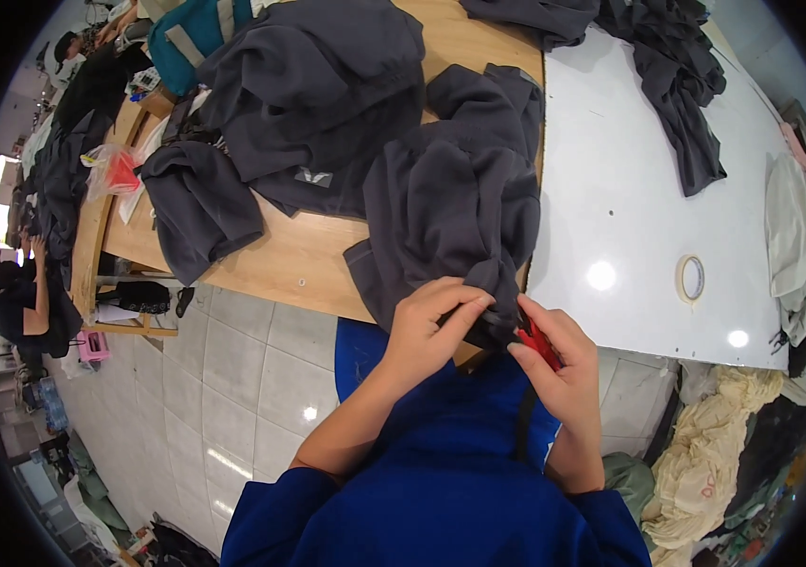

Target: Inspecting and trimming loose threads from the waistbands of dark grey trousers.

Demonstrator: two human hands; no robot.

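Observation:
A dark grey garment (450, 198) lies bunched on the wooden table in front of me, with one end hanging at the near edge. My left hand (431, 326) pinches that end between thumb and fingers. Close beside it, my right hand (559, 364) is closed around red-handled thread snips (540, 342). The snips' tips are at the cloth, but the fabric and fingers hide most of the blades. Whether they touch the cloth I cannot tell.
More dark grey garments (318, 90) are heaped on the wooden table (290, 246). A white tabletop (601, 246) adjoins on the right, bearing a tape roll (690, 279) and another dark garment (677, 104). Cream fabric bundles (705, 463) stand lower right. Another person (25, 302) is far left.

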